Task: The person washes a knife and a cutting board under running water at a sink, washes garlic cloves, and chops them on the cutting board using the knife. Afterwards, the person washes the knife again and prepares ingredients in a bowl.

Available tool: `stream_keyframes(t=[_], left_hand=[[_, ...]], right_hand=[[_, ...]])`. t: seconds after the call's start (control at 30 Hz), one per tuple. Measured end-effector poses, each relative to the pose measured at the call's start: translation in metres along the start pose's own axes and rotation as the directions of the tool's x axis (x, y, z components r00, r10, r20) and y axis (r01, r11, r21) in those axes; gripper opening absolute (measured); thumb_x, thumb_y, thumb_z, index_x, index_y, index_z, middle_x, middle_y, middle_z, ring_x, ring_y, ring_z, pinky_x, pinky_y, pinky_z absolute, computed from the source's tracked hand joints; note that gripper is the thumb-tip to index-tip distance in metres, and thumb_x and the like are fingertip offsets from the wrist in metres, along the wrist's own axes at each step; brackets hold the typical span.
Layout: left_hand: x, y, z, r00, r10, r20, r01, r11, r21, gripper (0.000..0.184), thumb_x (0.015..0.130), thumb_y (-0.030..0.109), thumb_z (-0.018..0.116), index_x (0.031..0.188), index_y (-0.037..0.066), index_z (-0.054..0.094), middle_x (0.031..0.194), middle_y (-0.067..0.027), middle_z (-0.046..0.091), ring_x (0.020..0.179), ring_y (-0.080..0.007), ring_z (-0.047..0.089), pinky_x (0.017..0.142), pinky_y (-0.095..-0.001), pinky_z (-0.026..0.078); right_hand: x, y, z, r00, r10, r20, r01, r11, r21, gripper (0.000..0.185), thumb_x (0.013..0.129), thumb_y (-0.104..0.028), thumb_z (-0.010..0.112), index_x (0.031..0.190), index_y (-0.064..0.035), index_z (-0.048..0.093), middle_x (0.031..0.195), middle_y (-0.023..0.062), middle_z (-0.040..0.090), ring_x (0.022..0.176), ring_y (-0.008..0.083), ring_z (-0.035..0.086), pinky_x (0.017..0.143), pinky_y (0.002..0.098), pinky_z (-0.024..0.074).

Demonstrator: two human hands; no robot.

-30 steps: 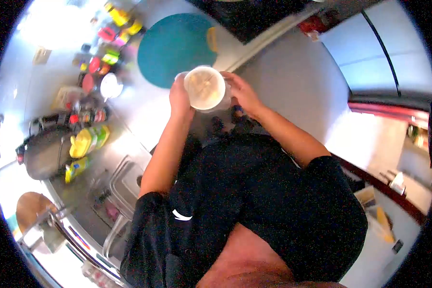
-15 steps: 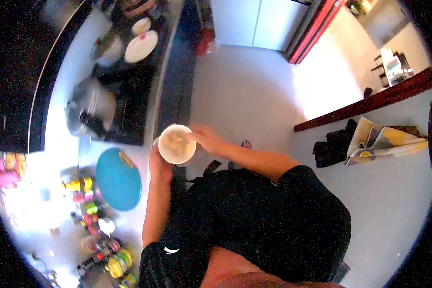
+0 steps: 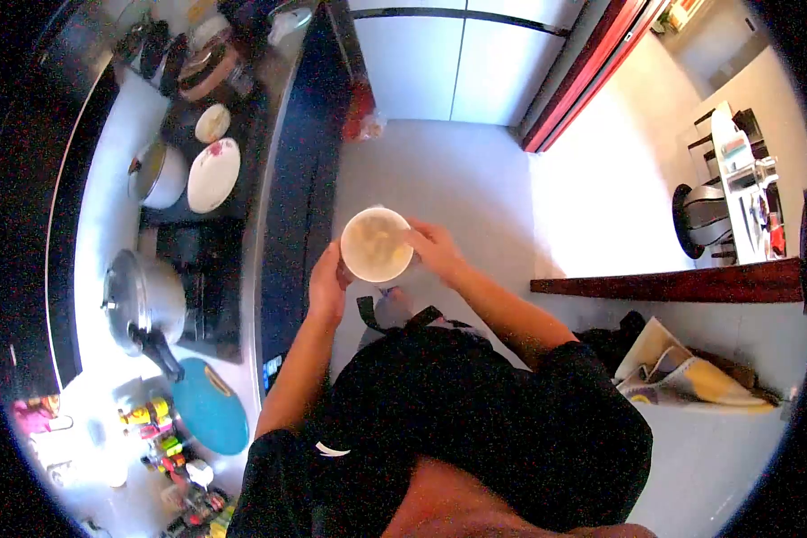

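Observation:
Both of my hands hold a white round bowl (image 3: pixel 350 267) in front of my body, above the floor. Inside it lies a pale, cloudy liquid (image 3: pixel 377 240) with yellowish pieces that I cannot name. My left hand (image 3: pixel 328 280) grips the bowl's left side, its fingers partly hidden under the wall. Against the right side my right hand (image 3: pixel 434 248) is closed, with the thumb near the rim. The bowl looks roughly level.
Along the left counter are a pressure cooker (image 3: pixel 152 300), a white pot (image 3: pixel 164 177), an oval plate (image 3: pixel 214 175), a small dish (image 3: pixel 212 124), a blue round board (image 3: pixel 209 408) and several bottles. A red-framed doorway (image 3: pixel 583 81) opens at upper right, showing a table (image 3: pixel 744 170) beyond.
The bowl and both hands have shifted right in view, away from the counter. My view has turned, so the counter items sit lower and more of the table beyond the doorway shows.

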State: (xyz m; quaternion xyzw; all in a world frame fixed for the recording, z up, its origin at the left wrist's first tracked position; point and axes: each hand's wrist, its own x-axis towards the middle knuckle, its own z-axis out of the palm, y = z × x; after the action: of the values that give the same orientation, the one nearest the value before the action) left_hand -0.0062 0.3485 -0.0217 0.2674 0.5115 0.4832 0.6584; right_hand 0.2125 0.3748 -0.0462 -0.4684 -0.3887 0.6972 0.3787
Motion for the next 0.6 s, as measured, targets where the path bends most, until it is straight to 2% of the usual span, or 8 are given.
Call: stream_keyframes(t=[0.07, 0.17, 0.27, 0.33, 0.4, 0.5, 0.57, 0.6], left_hand=[[0.034, 0.006, 0.014, 1.0, -0.001, 0.021, 0.0, 0.999, 0.044, 0.049, 0.105, 0.041, 0.043, 0.133, 0.003, 0.056, 0.123, -0.0061, 0.064, 0.111, -0.0178, 0.062, 0.092, -0.0337, 0.05], [0.093, 0.01, 0.023, 0.994, -0.044, 0.1, 0.034, 0.994, 0.103, 0.049, 0.103, 0.039, 0.05, 0.132, 0.0, 0.053, 0.122, -0.0109, 0.063, 0.108, -0.0215, 0.064, 0.092, -0.0385, 0.053], [0.148, 0.026, 0.049, 0.976, -0.113, 0.184, 0.102, 0.992, 0.069, 0.049, 0.102, 0.04, 0.053, 0.13, 0.0, 0.054, 0.121, -0.0106, 0.063, 0.107, -0.0217, 0.064, 0.09, -0.0383, 0.054], [0.179, 0.039, 0.057, 0.967, -0.186, 0.174, 0.188, 0.982, 0.008, 0.047, 0.101, 0.036, 0.055, 0.13, -0.001, 0.054, 0.119, -0.0107, 0.064, 0.106, -0.0212, 0.065, 0.088, -0.0359, 0.055], [0.221, 0.043, 0.059, 0.926, -0.169, 0.337, 0.19, 0.981, -0.028, 0.046, 0.1, 0.034, 0.058, 0.13, -0.001, 0.054, 0.117, -0.0104, 0.065, 0.103, -0.0212, 0.066, 0.083, -0.0336, 0.056], [0.249, 0.074, 0.085, 0.949, -0.203, 0.242, 0.184, 0.978, 0.101, 0.045, 0.099, 0.031, 0.06, 0.129, -0.001, 0.054, 0.114, -0.01, 0.066, 0.1, -0.0207, 0.067, 0.078, -0.0331, 0.058], [0.269, 0.084, 0.094, 0.961, -0.194, 0.198, 0.184, 0.981, 0.068, 0.044, 0.099, 0.031, 0.061, 0.128, -0.001, 0.054, 0.114, -0.0101, 0.066, 0.1, -0.021, 0.067, 0.076, -0.0339, 0.059], [0.28, 0.088, 0.096, 0.973, -0.18, 0.147, 0.178, 0.984, 0.027, 0.043, 0.099, 0.03, 0.061, 0.128, 0.0, 0.054, 0.114, -0.0102, 0.067, 0.1, -0.0212, 0.068, 0.074, -0.0348, 0.06]], right_hand=[[0.024, -0.017, -0.013, 0.998, -0.05, -0.04, 0.047, 0.995, -0.085, 0.047, 0.096, -0.03, 0.057, 0.136, -0.0062, 0.058, 0.116, 0.0058, 0.066, 0.102, 0.0154, 0.061, 0.086, 0.0307, 0.0512], [0.063, -0.039, -0.031, 0.993, -0.106, -0.05, 0.097, 0.983, -0.158, 0.047, 0.096, -0.028, 0.057, 0.138, -0.0055, 0.056, 0.118, 0.0072, 0.065, 0.103, 0.0165, 0.061, 0.087, 0.0316, 0.0513], [0.103, -0.064, -0.06, 0.996, -0.067, -0.055, 0.061, 0.993, -0.098, 0.048, 0.097, -0.028, 0.056, 0.139, -0.0044, 0.054, 0.122, 0.008, 0.064, 0.106, 0.0172, 0.061, 0.09, 0.0334, 0.0516], [0.125, -0.09, -0.071, 0.995, -0.076, -0.058, 0.076, 0.997, -0.016, 0.049, 0.098, -0.03, 0.055, 0.14, -0.004, 0.053, 0.124, 0.0092, 0.064, 0.108, 0.0184, 0.062, 0.092, 0.0347, 0.0517], [0.15, -0.111, -0.084, 0.996, -0.044, -0.08, 0.043, 0.999, -0.022, 0.05, 0.099, -0.034, 0.056, 0.138, -0.0047, 0.056, 0.124, 0.0095, 0.064, 0.107, 0.02, 0.062, 0.092, 0.0351, 0.0516], [0.191, -0.113, -0.107, 0.997, -0.041, -0.063, 0.037, 0.997, -0.062, 0.053, 0.1, -0.042, 0.054, 0.138, -0.0061, 0.056, 0.127, 0.0102, 0.064, 0.107, 0.0232, 0.063, 0.09, 0.0377, 0.0529], [0.219, -0.128, -0.124, 0.997, -0.079, -0.014, 0.076, 0.99, -0.116, 0.055, 0.1, -0.045, 0.053, 0.14, -0.0068, 0.055, 0.129, 0.0106, 0.063, 0.108, 0.0249, 0.062, 0.087, 0.04, 0.0543], [0.233, -0.137, -0.136, 0.999, -0.018, -0.036, 0.014, 0.991, -0.13, 0.057, 0.1, -0.048, 0.051, 0.141, -0.0071, 0.053, 0.132, 0.0117, 0.062, 0.11, 0.0268, 0.062, 0.087, 0.0429, 0.055]])
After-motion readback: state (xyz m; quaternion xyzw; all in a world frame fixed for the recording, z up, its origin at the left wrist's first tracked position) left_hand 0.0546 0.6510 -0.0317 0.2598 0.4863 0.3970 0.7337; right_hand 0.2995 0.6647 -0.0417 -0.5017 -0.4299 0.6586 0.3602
